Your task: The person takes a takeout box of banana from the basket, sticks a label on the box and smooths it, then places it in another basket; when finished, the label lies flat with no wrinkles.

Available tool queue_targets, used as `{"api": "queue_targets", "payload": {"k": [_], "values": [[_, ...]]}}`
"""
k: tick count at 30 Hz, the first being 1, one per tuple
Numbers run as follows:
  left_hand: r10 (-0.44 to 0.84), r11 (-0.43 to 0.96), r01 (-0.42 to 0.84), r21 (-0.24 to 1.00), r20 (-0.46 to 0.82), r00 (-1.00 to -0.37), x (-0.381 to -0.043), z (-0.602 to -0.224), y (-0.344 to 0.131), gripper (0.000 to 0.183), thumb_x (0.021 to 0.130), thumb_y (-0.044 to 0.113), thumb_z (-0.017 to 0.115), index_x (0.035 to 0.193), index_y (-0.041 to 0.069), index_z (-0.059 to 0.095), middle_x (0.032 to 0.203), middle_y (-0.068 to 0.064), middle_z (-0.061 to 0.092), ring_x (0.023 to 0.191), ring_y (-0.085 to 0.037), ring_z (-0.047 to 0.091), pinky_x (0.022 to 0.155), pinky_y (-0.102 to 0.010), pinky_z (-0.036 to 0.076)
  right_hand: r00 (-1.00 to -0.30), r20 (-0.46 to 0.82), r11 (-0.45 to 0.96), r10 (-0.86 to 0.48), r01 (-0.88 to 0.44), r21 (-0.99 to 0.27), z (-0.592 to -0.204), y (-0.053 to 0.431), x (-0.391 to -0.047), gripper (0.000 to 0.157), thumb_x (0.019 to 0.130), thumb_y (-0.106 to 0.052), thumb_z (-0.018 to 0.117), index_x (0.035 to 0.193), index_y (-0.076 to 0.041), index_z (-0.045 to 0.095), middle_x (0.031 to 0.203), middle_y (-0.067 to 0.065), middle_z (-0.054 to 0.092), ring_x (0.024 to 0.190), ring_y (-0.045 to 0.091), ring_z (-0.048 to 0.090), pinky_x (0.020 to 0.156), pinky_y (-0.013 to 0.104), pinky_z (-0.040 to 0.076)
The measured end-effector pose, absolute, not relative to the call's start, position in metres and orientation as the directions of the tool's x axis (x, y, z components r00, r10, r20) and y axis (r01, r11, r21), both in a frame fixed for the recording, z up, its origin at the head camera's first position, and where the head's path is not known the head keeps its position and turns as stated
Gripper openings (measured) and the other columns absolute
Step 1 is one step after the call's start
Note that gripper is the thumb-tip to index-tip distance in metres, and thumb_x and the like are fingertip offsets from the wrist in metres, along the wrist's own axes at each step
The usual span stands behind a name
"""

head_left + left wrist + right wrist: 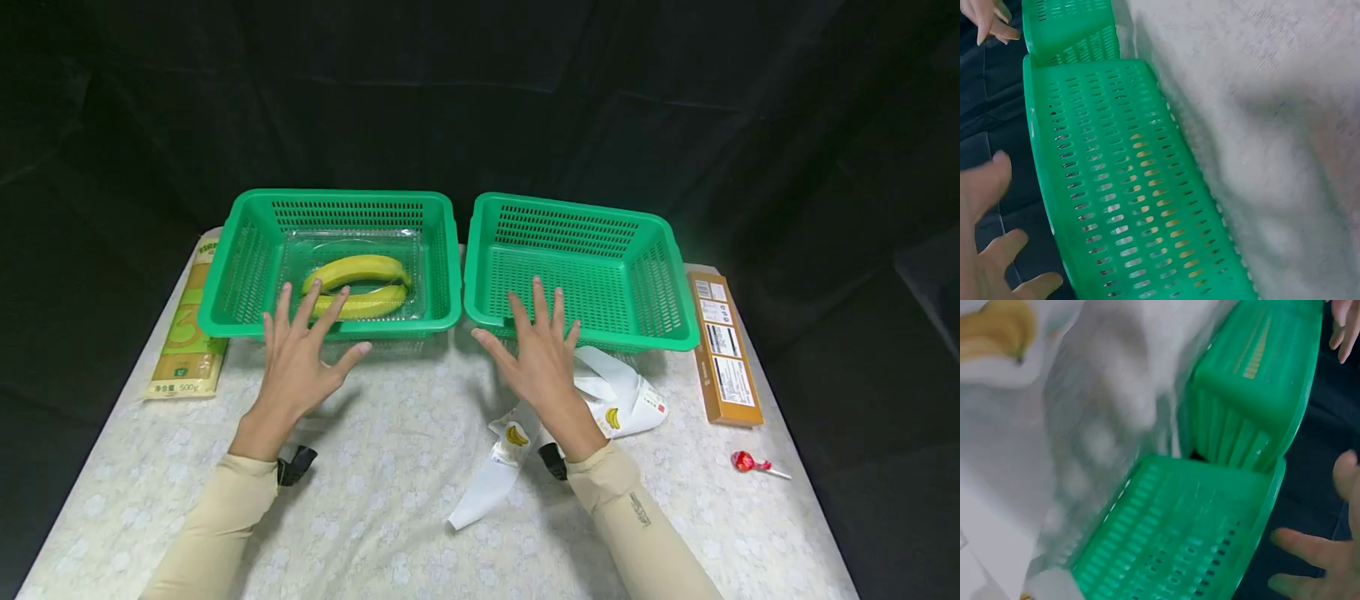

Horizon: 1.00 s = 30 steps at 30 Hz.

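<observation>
My left hand (295, 367) hovers with fingers spread at the front rim of the left green basket (330, 200), holding nothing. Inside that basket a clear plastic box (307, 243) has bananas (363, 268) in it; yellow also shows through the slots in the left wrist view. My right hand (542, 364), fingers likewise spread, is over the front rim of the right green basket (570, 208). Under the right wrist lies a crumpled white paper wrapper (637, 408) with banana pictures printed on it. In the right wrist view, fingers (1310, 550) stand apart beside the basket wall.
A green and tan 500g packet (183, 333) lies at the left, partly behind the left basket. To the right are an orange-brown box (723, 350) with white labels and a red-wrapped lollipop (750, 462). A pale patterned cloth (375, 500) covers the table; black fabric (450, 100) hangs behind.
</observation>
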State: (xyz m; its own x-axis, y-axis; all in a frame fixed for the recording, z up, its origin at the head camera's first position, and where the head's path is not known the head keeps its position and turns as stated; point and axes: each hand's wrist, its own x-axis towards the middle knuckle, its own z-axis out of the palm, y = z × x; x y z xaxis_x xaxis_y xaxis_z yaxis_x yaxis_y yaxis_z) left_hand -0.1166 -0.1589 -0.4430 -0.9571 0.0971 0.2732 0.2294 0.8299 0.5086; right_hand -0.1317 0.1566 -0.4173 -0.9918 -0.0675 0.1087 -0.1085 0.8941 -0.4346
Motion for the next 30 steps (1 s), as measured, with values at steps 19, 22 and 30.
{"api": "queue_targets", "payload": {"k": [19,22,30], "values": [[-0.214,0.644,0.239,0.727,0.470,-0.856,-0.138,-0.448,-0.178,0.034,0.096,0.003,0.060,0.130,0.003,0.066,0.128,-0.024,0.063,0.120,-0.043,0.059,0.100,-0.059,0.046,-0.949,0.304,0.563,-0.086,-0.298,-0.771,-0.401,0.090,-0.161,0.026,0.100,-0.023,0.062,0.114,-0.003,0.072,0.108,0.014,0.076,0.099,0.027,0.073,0.089,0.040,0.059],[-0.278,0.658,0.185,0.730,0.464,-0.841,-0.142,-0.449,-0.187,0.032,0.096,0.003,0.060,0.127,0.002,0.068,0.122,-0.025,0.066,0.113,-0.042,0.061,0.100,-0.057,0.044,-0.955,0.261,0.585,-0.138,-0.291,-0.757,-0.397,0.073,-0.166,0.027,0.100,-0.024,0.062,0.117,-0.005,0.071,0.115,0.013,0.074,0.107,0.028,0.070,0.096,0.043,0.056],[-0.317,0.712,0.071,0.699,0.410,-0.855,-0.146,-0.453,-0.195,0.031,0.096,0.006,0.059,0.125,0.002,0.069,0.119,-0.026,0.067,0.111,-0.041,0.061,0.119,-0.059,0.028,-0.969,0.188,0.658,-0.163,-0.249,-0.711,-0.409,0.047,-0.187,0.031,0.101,-0.023,0.060,0.122,-0.002,0.069,0.126,0.014,0.068,0.116,0.031,0.065,0.095,0.045,0.054]]}}
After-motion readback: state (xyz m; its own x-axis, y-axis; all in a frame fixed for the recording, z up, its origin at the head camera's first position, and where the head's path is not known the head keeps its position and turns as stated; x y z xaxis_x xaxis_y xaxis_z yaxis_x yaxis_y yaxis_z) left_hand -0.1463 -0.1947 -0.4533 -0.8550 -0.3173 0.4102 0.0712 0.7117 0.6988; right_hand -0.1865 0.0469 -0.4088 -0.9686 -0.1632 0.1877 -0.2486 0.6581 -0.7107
